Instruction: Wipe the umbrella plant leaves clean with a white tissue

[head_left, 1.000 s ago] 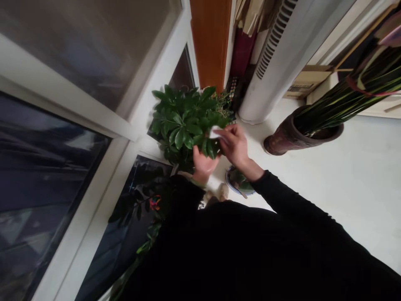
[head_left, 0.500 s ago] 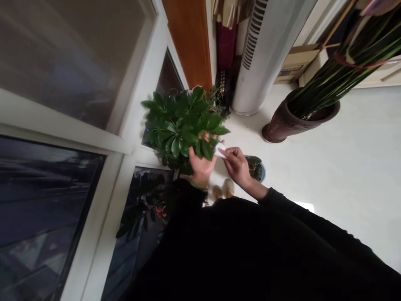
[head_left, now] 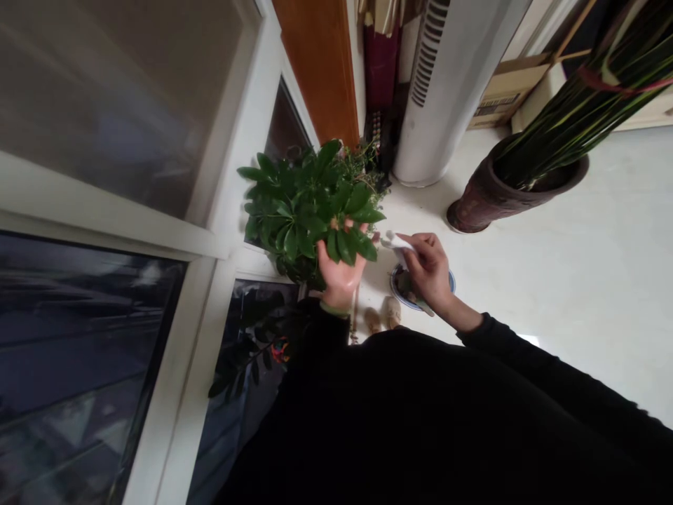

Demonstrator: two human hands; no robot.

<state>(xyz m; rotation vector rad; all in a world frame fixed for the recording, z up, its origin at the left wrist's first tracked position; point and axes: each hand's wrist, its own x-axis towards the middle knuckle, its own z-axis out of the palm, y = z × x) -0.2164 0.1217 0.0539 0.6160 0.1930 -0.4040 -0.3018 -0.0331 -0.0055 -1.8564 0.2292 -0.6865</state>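
Note:
A bushy green potted plant with glossy leaves stands by the window frame. My left hand lies palm up beneath a cluster of its leaves, fingers spread and partly hidden by them. The leaves rest over the palm. To the right, apart from the leaves, my right hand pinches a crumpled white tissue between thumb and fingers. Below that hand, a small plant in a blue-rimmed white pot is partly covered by it.
White window frames run along the left. A tall white cylinder-like appliance with a vent stands behind. Right of it is a brown vase with long leaves. A cardboard box sits by the wall. My shoes show below.
My right hand has drawn back to the right with the tissue, away from the leaves and my left hand. The left hand stays under the leaves.

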